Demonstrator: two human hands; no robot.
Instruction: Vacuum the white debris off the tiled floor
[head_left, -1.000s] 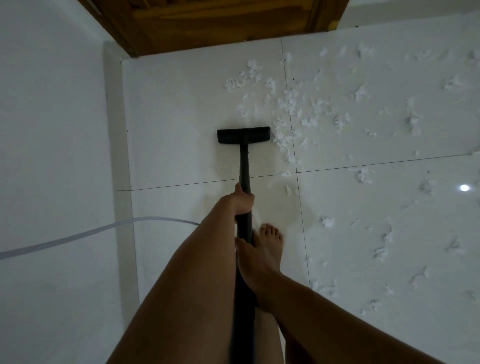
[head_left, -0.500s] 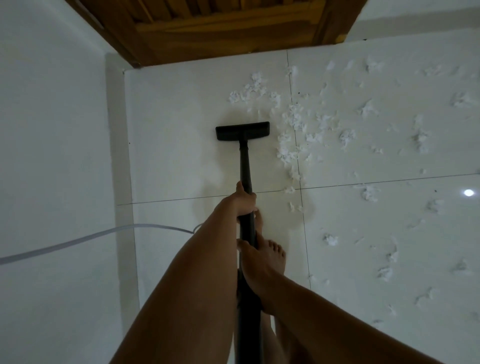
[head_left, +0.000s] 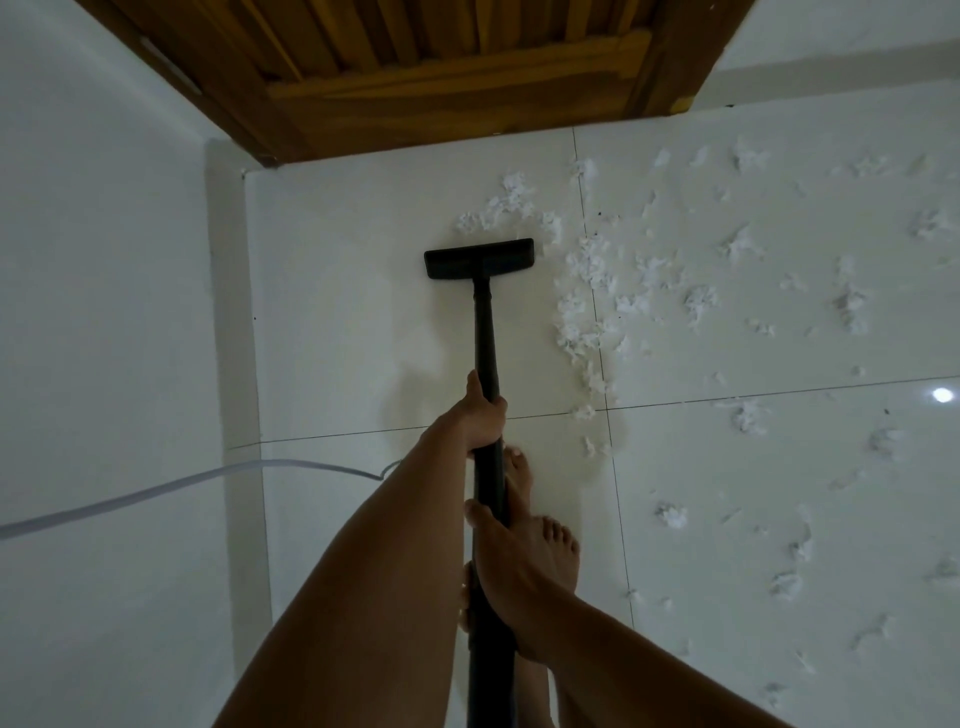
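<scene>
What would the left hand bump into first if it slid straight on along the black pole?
Likely the black floor head at the pole's end; the left hand has bare pole ahead until there.

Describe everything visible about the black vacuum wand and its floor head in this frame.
The vacuum wand is a straight, matte black tube, seemingly plastic, ending in a wide rectangular floor head flat on the white tile. It slants down and away towards the wooden door. The left hand grips it mid-shaft, the right hand lower. White scraps lie just beyond the head; a thicker band lies to its right.
</scene>
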